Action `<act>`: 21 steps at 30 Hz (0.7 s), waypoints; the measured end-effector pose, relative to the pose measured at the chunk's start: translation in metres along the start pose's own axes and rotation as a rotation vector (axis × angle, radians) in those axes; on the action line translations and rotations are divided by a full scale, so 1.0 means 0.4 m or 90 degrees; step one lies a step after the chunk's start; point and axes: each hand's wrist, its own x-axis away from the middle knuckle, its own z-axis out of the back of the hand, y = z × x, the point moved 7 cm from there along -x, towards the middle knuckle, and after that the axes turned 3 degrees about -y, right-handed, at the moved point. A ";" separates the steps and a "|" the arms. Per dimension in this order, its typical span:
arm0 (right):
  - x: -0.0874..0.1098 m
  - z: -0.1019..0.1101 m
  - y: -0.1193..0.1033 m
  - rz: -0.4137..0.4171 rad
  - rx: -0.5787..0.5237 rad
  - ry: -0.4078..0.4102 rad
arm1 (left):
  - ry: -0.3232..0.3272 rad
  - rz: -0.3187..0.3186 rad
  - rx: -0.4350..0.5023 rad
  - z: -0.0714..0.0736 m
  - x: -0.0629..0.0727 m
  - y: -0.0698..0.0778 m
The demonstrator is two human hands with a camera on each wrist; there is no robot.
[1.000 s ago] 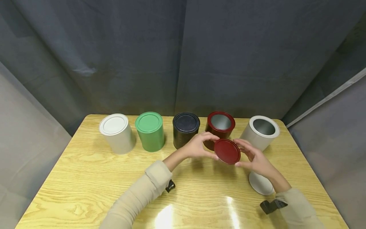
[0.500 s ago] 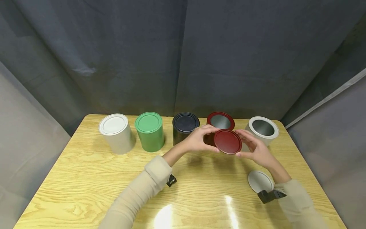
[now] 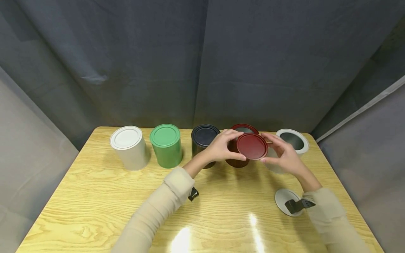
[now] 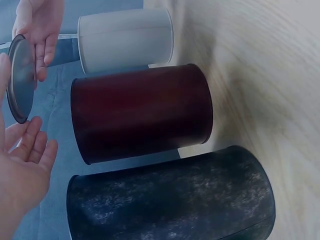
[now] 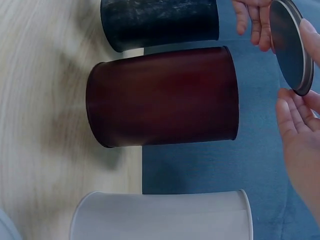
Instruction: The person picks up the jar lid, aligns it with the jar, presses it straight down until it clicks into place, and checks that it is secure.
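Note:
Between both hands a round dark red lid (image 3: 252,146) is held by its rim, tilted, its top facing the head camera. The left hand (image 3: 221,147) pinches its left edge between thumb and fingers; the right hand (image 3: 282,154) does the same on the right. Both wrist views show the lid's metallic underside and its raised ring. Directly behind stands the uncovered red can (image 4: 142,112), upright, its opening partly hidden by the lid in the head view. The lid is apart from the can's rim in the wrist views.
Left of the red can stand a black can (image 3: 205,136), a green can (image 3: 166,146) and a white can (image 3: 129,149), all lidded. An open white can (image 3: 292,140) stands to the right. A white lid (image 3: 282,201) lies on the wooden table (image 3: 95,211) under the right wrist camera.
Both hands have carried the red lid away from the person and up, from in front of the red can to overlapping its opening in the head view. The cans stay put.

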 end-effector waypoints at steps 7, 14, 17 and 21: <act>-0.022 0.019 0.007 -0.015 0.027 0.003 | -0.005 0.023 -0.020 0.020 -0.023 -0.004; -0.043 0.037 0.020 -0.050 0.013 0.008 | -0.008 0.031 -0.037 0.037 -0.049 -0.011; -0.049 0.044 0.030 -0.074 0.011 0.012 | -0.006 0.033 -0.032 0.043 -0.059 -0.014; -0.058 0.051 0.048 -0.108 0.021 0.008 | -0.005 0.039 -0.024 0.050 -0.073 -0.023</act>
